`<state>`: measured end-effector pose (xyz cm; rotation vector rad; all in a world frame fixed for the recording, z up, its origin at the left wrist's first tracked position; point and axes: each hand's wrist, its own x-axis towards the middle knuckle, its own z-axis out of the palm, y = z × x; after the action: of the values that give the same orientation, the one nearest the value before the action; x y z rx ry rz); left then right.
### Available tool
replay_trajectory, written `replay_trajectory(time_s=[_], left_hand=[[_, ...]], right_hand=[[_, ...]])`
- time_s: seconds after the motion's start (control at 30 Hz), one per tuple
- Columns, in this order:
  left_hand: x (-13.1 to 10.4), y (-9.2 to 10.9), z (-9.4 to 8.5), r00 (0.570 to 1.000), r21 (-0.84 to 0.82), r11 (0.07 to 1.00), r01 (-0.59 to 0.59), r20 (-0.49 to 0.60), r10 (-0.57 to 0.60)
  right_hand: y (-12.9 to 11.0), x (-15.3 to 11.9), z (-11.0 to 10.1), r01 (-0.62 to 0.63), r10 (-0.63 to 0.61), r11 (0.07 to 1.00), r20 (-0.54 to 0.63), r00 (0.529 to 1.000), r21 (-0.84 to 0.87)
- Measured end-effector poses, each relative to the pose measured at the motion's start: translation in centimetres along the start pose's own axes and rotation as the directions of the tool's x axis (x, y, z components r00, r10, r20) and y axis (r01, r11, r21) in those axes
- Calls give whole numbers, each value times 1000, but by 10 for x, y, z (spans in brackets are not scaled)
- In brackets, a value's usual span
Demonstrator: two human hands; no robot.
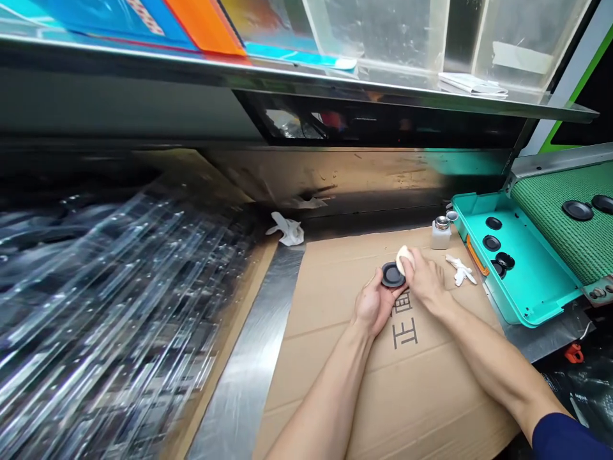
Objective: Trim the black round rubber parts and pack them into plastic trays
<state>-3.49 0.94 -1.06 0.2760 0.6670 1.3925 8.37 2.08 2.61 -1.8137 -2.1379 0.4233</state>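
Observation:
Over the cardboard sheet, my left hand grips a round black plastic lid by its edge, the flat side facing up. My right hand pinches a cream-coloured round pad, which meets the lid's far right rim. Whether the pad presses on the lid I cannot tell. Just beyond my right hand stands a small white bottle with a metal top. A crumpled white cloth or glove piece lies to the right of that hand.
A turquoise bin holding several black lids stands at the right. Behind it runs a green conveyor belt carrying black lids. Clear plastic trays are stacked at left. A metal shelf overhangs the back.

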Motion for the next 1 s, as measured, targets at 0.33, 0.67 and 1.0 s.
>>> replay_trajectory(time_s=[0.33,0.67,1.0], left_hand=[[2,24,-5,1000,-13,1000,-2,-17,2],[-8,42,-2,992,-92,988,126,-12,-128],[-17,25,16,945,23,946,323,-61,-321]], right_hand=[[25,13,-20,-30,31,999,-47,998,18],[69,15,-62,-142,148,918,-12,989,-372],[29,3,-45,393,-379,883,-105,919,254]])
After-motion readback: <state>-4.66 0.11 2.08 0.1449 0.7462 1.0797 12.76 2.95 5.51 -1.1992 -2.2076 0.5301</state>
